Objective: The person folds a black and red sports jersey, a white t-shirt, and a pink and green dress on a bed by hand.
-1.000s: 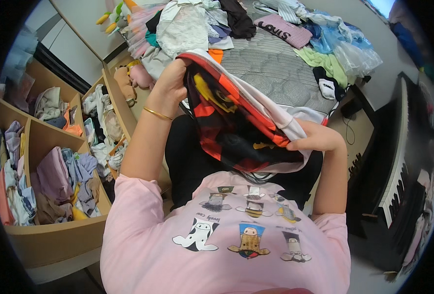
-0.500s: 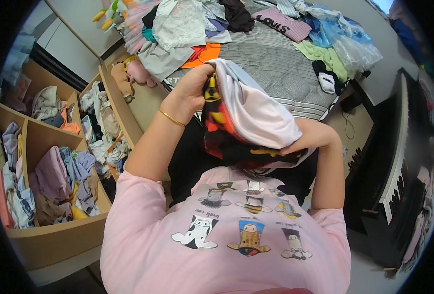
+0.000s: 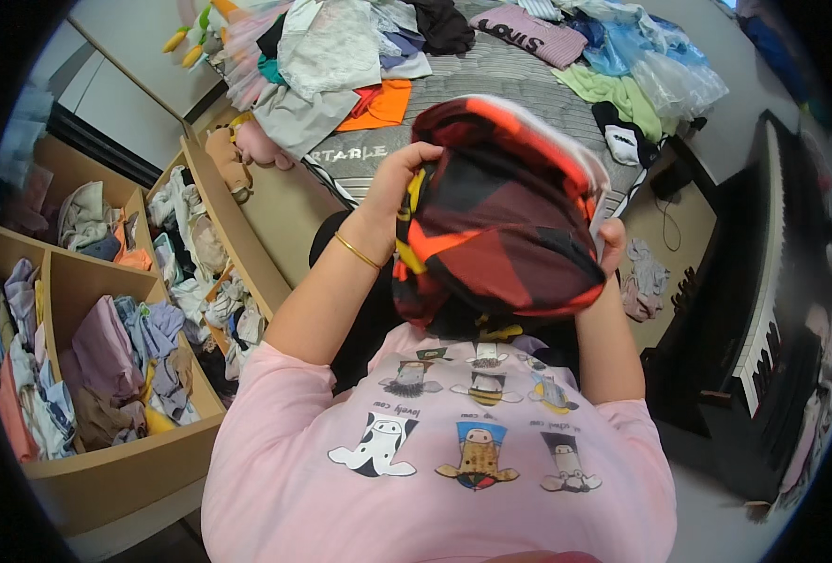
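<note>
Above my lap I hold a stretchy piece of clothing [image 3: 505,216] with a black, dark red, orange and yellow pattern. A pale edge shows along its far right side; its exact kind is unclear. My left hand [image 3: 406,174] pinches its left edge, thumb and fingers closed on the cloth. At the right edge my right hand [image 3: 611,249] grips it, with most fingers hidden behind the fabric. The piece is spread between the two hands, so its dark inner side or opening faces up toward me.
Ahead lies a grey mattress [image 3: 491,80] with a heap of clothes [image 3: 327,56] on its left and plastic bags [image 3: 664,75] on its right. Open drawers [image 3: 125,460] full of folded clothes stand at left. A keyboard piano [image 3: 735,319] is at right; crumpled cloth [image 3: 646,281] lies on the floor.
The clothing has been turned and spread: its pale side faced me before, its dark red and black side does now. My right hand has shifted to its right edge.
</note>
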The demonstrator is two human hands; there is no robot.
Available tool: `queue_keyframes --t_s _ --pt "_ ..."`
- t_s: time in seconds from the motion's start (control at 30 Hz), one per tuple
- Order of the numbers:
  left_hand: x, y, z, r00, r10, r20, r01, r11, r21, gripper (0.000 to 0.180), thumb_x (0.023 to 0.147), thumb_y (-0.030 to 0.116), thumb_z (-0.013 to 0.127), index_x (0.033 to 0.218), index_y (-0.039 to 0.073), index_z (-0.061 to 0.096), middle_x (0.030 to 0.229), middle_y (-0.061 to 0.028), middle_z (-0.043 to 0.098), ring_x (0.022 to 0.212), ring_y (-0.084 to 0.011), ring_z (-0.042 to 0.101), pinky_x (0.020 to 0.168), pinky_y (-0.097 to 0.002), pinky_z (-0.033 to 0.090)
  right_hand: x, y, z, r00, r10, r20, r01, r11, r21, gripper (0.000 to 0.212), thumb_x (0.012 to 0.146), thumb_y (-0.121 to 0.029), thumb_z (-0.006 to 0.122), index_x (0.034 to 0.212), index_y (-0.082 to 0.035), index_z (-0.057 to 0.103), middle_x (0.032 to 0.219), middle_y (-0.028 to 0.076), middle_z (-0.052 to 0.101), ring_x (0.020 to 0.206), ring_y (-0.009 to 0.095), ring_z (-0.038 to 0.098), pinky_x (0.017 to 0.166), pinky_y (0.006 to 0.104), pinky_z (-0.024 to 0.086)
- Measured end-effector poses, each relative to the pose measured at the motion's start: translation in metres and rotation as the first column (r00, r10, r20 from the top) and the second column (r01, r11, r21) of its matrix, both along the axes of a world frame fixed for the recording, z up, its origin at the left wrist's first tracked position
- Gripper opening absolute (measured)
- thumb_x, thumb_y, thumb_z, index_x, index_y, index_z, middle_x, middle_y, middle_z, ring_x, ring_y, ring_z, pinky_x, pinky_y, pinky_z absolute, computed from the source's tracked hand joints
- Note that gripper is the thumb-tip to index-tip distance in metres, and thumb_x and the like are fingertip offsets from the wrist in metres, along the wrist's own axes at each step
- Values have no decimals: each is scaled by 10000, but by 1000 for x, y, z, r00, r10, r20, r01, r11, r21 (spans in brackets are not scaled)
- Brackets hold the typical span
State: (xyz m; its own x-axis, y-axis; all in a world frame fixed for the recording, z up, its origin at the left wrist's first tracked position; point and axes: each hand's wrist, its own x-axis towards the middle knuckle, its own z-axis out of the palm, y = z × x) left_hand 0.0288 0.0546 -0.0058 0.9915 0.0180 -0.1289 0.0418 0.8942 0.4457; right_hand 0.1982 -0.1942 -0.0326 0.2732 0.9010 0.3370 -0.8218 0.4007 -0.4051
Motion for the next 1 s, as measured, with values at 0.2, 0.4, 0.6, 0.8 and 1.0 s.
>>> queue_keyframes --t_s 0.2,0.4,0.6,0.8,1.0 --pt "-19 -43 4 956 -283 77 158 718 678 912 741 140 901 1526 28 451 1442 -75 597 1333 -206 539 1143 -341 396 14 -2 -19 987 -22 161 71 949 -308 822 761 -224 771 1490 -3 463 1438 164 588 1284 338 598 1158 472 418" --pt "-1 -25 -12 994 -22 106 36 991 -127 376 1078 273 516 1254 -31 652 1154 -185 741 1029 -293 744 927 -438 612 11 -6 -5 881 249 403 129 692 -710 706 794 -116 838 1427 -6 544 1420 104 594 1242 200 601 1089 359 456" --pt "-3 -48 18 997 79 20 -75 986 -149 362 1070 266 537 1299 4 633 1214 -160 726 1059 -286 734 938 -421 609 3 2 17 110 -184 977 883 469 -11 342 896 -201 767 1174 -25 676 1123 61 668 1022 154 637 896 298 493" --pt "-5 -68 35 988 150 49 -151 812 564 381 837 55 832 1192 18 699 1129 -41 736 978 -129 697 872 -306 570 -31 25 67 79 706 704 554 556 -620 246 959 -105 619 1148 41 677 1060 60 719 951 116 663 840 309 520" --pt "-1 -63 25 993 118 0 -77 647 759 391 837 53 821 1200 16 681 1134 -29 720 994 -117 656 899 -289 532 -29 12 21 496 430 755 315 720 -618 357 930 -180 614 1189 54 688 1124 98 740 1083 207 677 951 339 516"
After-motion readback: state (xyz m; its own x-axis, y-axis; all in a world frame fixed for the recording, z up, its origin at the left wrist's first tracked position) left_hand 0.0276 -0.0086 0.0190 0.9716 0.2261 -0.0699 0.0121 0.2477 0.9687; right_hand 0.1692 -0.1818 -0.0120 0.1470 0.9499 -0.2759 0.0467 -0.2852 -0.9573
